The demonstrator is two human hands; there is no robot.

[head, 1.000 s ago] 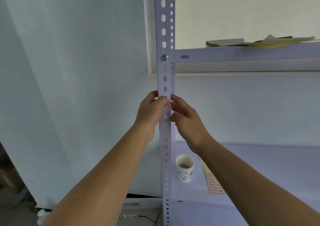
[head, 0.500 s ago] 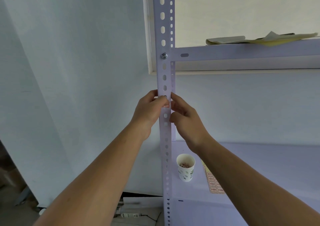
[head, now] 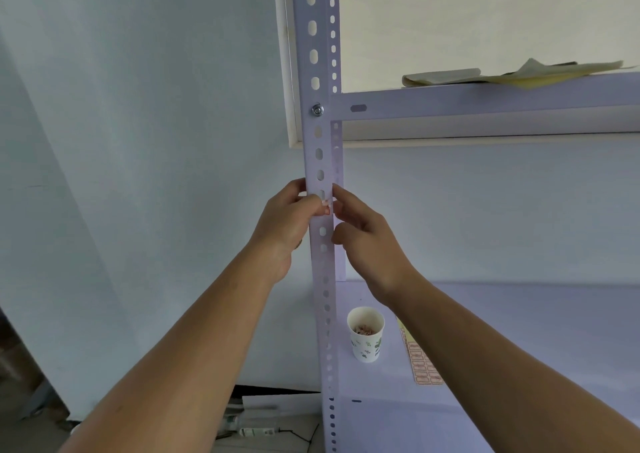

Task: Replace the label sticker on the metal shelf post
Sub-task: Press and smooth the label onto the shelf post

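A white perforated metal shelf post (head: 320,147) runs up the middle of the view. A small label sticker with red print (head: 326,207) sits on the post's front face at hand height. My left hand (head: 287,224) wraps the post's left edge, its thumb pressing on the sticker. From the right side my right hand (head: 363,234) meets the post, with its fingertips touching the sticker's right edge. Most of the sticker is hidden by my fingers.
A paper cup (head: 366,334) holding small scraps stands on the lower shelf (head: 519,331) beside the post. A sheet of red-printed labels (head: 422,362) lies next to it. Folded papers (head: 485,74) lie on the upper shelf. Cables and clutter lie on the floor (head: 263,425).
Both hands stay on the sticker at the same spot on the post. The view has tilted slightly upward, so the shelf sits a little lower in the frame.
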